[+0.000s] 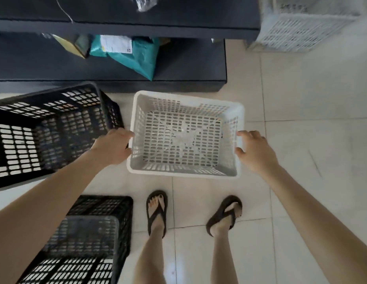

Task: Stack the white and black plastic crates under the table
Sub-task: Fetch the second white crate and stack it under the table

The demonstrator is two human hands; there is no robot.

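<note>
You are looking down at a floor (301,140) of pale, glossy square tiles with thin grout lines (soft, even light, with a faint glare near your feet). Ahead of you stands a dark counter (137,25) with a lower shelf (188,64) beneath its top; on that shelf lie a teal mailer bag (137,58) and some other packets.

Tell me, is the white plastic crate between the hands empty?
Empty: white plastic crate shows only its bare slotted bottom.
</note>
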